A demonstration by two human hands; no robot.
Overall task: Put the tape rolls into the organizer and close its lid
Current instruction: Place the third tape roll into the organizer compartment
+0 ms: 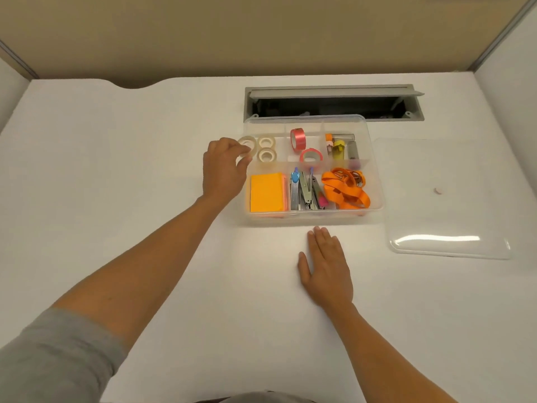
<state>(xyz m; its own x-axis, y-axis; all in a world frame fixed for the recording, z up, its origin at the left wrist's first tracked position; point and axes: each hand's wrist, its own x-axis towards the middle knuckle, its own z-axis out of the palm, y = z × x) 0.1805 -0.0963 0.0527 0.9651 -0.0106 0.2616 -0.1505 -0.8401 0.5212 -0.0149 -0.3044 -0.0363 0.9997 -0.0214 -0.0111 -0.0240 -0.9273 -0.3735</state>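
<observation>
Now left hand [222,167] pinching a clear tape roll [248,145] at the organizer [374,181] rim, beside two clear rolls [266,149] inside. Right hand [327,264] flat, fingers spread, gripping nothing. Lid [447,199] off, right of organizer.

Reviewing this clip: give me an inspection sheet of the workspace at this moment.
Surface: white desk, bare around the box.
Job's things: clear organizer open; two clear tape rolls and two pink tape rolls inside; lid lying flat to its right.
Clutter: small pale speck at the lid.
Grippers: left hand holds a clear tape roll at the organizer's left edge; right hand flat on the desk.
Cables: nothing seen.
Surroundings: open desk hatch behind the organizer; beige partition.
</observation>
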